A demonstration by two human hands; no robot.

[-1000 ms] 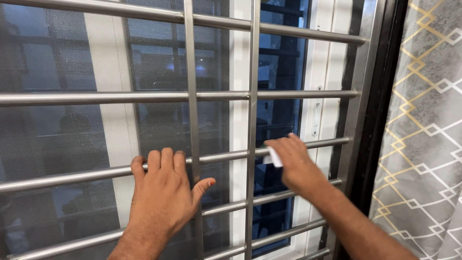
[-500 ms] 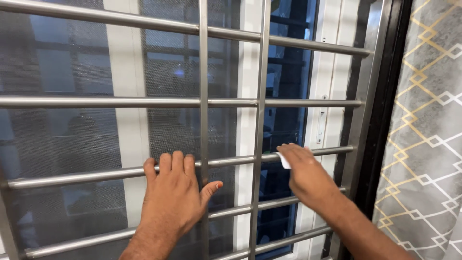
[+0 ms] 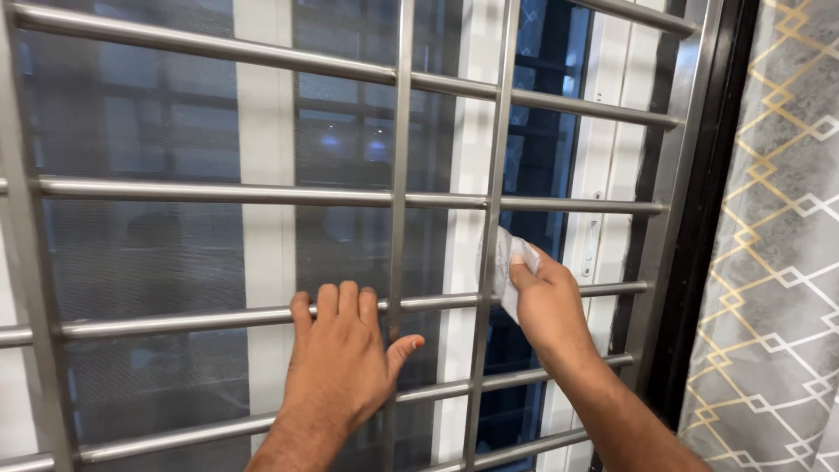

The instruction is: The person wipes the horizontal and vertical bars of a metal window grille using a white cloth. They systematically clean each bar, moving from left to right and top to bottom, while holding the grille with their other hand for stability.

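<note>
Pressing flat against the metal window grille [image 3: 218, 194], the left hand [image 3: 343, 358] lies at about 6 o'clock in the view, fingers spread and hooked over a horizontal bar, palm open and gripping nothing else. The right hand [image 3: 544, 306], at roughly 4 o'clock, is closed in a pinch on a small white cloth [image 3: 502, 262], which it holds against a vertical bar just right of centre; the cloth sits at the hand's 11 o'clock, partly folded over the bar. Beyond the grille, a white window frame [image 3: 262, 218] and dark glass are visible; a patterned grey curtain [image 3: 778, 262] hangs at 3 o'clock, well apart from both hands. Risk assessment: the pinch covers only one edge of the cloth, so a snag on the bar junction could pull it free and let it fall through the grille toward the glass. Knuckles could also strike the adjoining crossbar, given the narrow gaps.
</note>
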